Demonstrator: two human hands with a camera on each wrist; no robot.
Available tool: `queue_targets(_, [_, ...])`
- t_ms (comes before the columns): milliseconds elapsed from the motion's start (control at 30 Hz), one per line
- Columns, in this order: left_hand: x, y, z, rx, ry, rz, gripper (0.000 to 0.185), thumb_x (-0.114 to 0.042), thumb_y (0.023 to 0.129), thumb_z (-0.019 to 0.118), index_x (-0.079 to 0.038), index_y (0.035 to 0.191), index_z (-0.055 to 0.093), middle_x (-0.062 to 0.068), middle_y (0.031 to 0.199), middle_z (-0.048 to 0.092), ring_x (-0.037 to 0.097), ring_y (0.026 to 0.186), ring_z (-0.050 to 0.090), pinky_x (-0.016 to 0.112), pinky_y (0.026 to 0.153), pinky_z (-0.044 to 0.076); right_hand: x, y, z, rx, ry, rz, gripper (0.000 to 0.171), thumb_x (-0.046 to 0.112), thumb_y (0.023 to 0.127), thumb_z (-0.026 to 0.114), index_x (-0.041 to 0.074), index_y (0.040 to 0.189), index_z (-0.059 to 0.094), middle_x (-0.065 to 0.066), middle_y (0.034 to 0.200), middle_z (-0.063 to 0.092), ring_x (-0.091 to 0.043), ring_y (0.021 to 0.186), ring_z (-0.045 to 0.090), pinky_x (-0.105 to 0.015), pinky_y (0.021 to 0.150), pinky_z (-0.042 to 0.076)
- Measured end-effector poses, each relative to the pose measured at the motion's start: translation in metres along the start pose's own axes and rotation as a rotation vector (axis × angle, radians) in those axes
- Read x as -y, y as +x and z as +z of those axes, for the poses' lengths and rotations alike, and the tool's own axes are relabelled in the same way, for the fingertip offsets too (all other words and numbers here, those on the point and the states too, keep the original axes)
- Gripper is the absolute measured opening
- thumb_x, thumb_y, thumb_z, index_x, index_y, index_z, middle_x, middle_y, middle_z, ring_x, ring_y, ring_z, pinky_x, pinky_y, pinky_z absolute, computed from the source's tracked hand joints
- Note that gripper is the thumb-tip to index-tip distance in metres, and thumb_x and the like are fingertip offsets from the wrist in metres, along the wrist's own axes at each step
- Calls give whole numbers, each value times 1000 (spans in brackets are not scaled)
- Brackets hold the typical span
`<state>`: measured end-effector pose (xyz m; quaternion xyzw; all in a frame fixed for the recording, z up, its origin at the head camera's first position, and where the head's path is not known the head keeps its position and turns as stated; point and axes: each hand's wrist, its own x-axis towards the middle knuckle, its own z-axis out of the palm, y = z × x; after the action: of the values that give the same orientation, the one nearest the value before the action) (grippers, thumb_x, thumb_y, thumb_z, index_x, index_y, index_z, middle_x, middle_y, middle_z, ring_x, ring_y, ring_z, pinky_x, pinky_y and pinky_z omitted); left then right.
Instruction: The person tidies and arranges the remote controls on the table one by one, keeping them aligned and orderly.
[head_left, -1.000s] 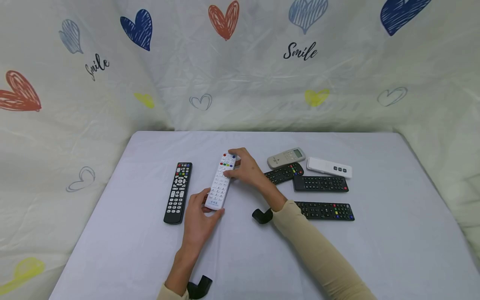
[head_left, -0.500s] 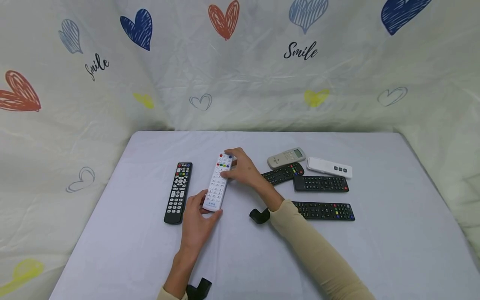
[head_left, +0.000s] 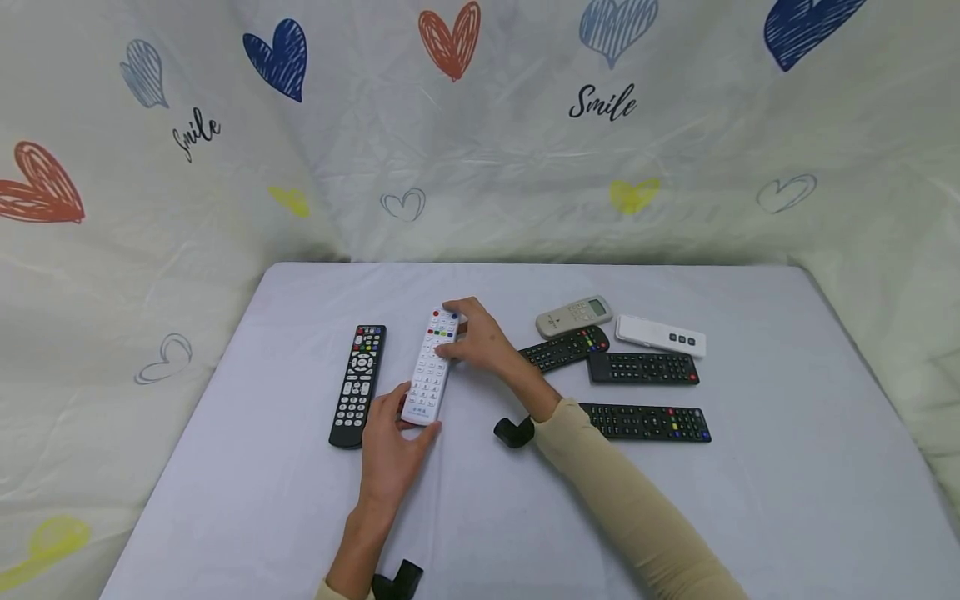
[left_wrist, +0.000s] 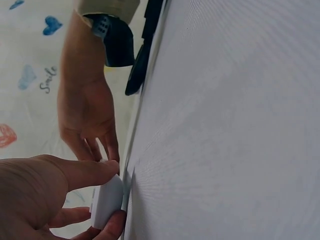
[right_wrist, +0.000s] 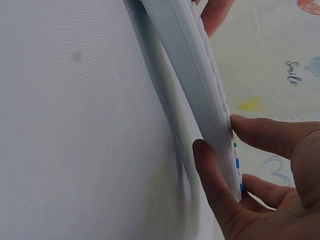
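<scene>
Lavender-grey cloth covers the table (head_left: 247, 467), its weave showing close up in both wrist views. Nearest the camera, two beige sleeves reach forward, each wrist carrying a black strap mount (head_left: 513, 432). A person's left hand (head_left: 390, 446) pinches the near end of a white remote (head_left: 429, 367) between thumb and fingers, while the right hand (head_left: 483, 340) grips its far end, thumb on the button face and fingers curled along the edge. From the right wrist camera, the white remote's near end stands tilted slightly clear of the cloth. Just left of it, apart from both hands, a black remote (head_left: 358, 384) lies flat and lengthwise on the table. To the right sits a loose cluster: a long black remote with coloured keys (head_left: 649, 422), another black remote (head_left: 642, 367) behind it, an angled black remote (head_left: 564, 347), a grey remote with a small display (head_left: 574, 315) and a slim white remote (head_left: 661, 334). Beyond the table, a crinkled cream backdrop (head_left: 487, 167) printed with hearts and the word "Smile" wraps around three sides.
</scene>
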<state>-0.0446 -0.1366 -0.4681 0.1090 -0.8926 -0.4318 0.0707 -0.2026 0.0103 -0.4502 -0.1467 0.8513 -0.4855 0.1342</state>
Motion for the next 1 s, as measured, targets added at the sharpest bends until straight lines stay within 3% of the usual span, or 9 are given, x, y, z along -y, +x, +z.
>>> queue_targets(1000, [2, -5, 0, -12, 56, -63, 77, -7, 81, 89, -2, 148, 52, 14, 127, 56, 23, 104, 67, 32, 89, 62, 2, 8, 12, 46, -5, -10, 73, 11, 87, 83, 6, 152, 50, -14, 153, 49, -32, 124, 61, -32, 86, 60])
